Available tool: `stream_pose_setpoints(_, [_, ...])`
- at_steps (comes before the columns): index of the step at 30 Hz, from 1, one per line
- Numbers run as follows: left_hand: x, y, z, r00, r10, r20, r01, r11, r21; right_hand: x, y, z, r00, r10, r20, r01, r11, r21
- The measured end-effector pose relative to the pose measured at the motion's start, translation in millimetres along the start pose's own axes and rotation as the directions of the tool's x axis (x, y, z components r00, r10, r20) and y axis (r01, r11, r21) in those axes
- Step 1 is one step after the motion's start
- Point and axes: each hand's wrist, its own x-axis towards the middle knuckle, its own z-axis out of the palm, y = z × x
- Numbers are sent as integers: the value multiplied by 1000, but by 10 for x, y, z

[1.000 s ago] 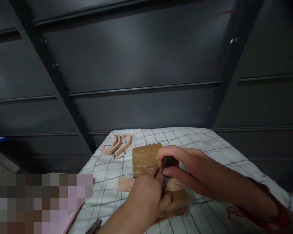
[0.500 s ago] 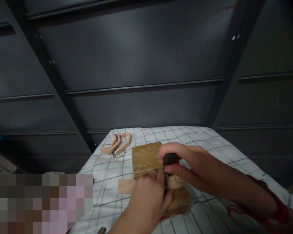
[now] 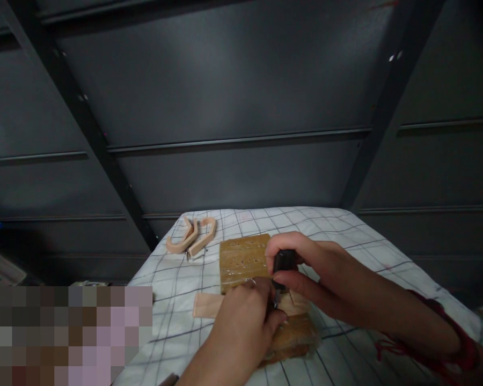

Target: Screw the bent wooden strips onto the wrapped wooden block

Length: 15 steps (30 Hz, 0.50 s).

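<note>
Right hand clenched round a black-handled tool, tip down on a pale leather strip – left hand curled, pressing that strip onto the brown block. Block on the checked cloth. Farther back, near the cloth's edge, two bent leather pieces – touching each other

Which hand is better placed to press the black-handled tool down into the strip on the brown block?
Right. The right hand already grips the black-handled tool, tip on the strip; the left hand steadies it.
</note>
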Motion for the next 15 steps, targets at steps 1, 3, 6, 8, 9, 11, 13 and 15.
stream_pose_setpoints(1, [1, 1, 7, 1000, 2, 4, -2, 1000, 1, 0, -1, 1, 1000, -1, 2, 1, 1000, 7])
stream_pose_setpoints(3, [5, 4, 15, 1000, 17, 14, -17, 1000, -1, 5, 5, 2, 1000, 4, -1, -4, 1000, 17])
stream_pose_setpoints(6, [5, 1, 16, 999, 34, 20, -34, 999, -6, 24, 15, 8, 1000, 12, 3, -12, 1000, 23])
stream_pose_setpoints(8, [-1, -6, 15, 999, 32, 30, -31, 999, -11, 34, 8, 14, 1000, 0, 14, 0, 1000, 26])
stream_pose_setpoints(9, [-4, -9, 15, 999, 33, 31, -33, 999, -14, 36, -1, 16, 1000, -10, 22, 9, 1000, 29])
stream_pose_setpoints(11, [-8, -15, 12, 999, 39, 24, -39, 999, -22, 33, -22, 20, 999, -20, 34, 19, 999, 30])
stream_pose_setpoints(13, [-7, -18, 9, 999, 37, 20, -37, 999, -39, 26, -41, 24, 999, -24, 45, 23, 999, 32])
stream_pose_setpoints(15, [-4, -16, 7, 999, 35, 16, -34, 998, -55, 22, -53, 28, 998, -26, 56, 24, 999, 34])
